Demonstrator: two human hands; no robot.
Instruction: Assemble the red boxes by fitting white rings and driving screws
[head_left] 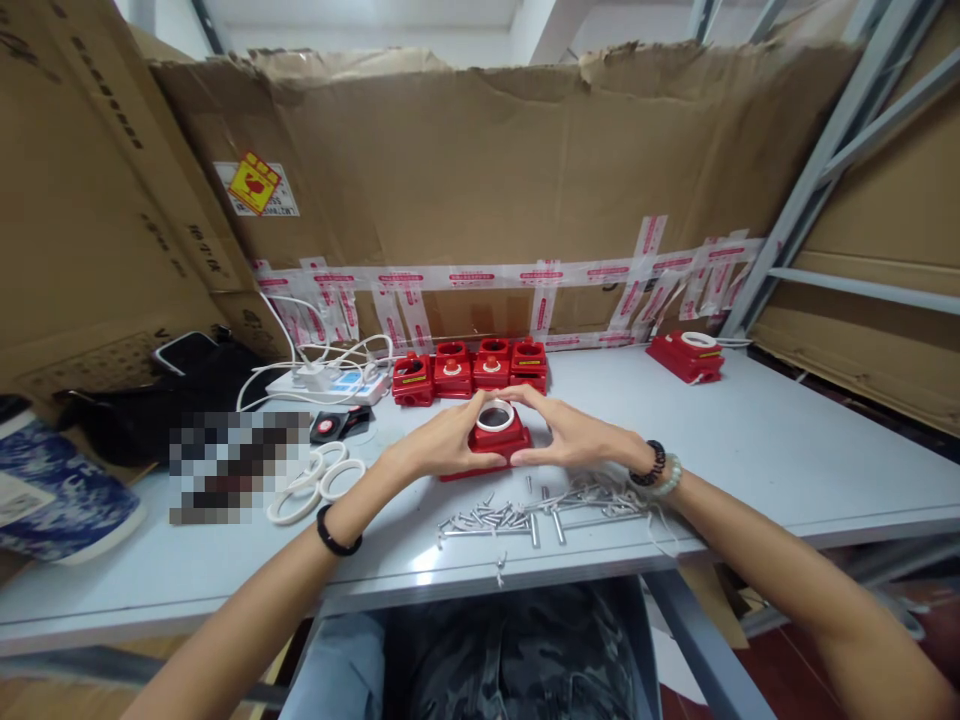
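Where hands [450,438] [568,430] curve, a glossy housing [498,443] tapers.

Pale surface [795,440] bearing four red housings [454,384] in a rear row; a ring-topped housing [504,442] at centre, a second housing [679,362] at right. White rings [321,483] and a power strip [324,389] lie left; screws [489,517] lie in front.

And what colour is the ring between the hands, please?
The ring is white; the head view shows it best.

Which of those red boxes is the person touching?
The front red box, cupped between the left hand and right hand; the four behind it and one far right are untouched.
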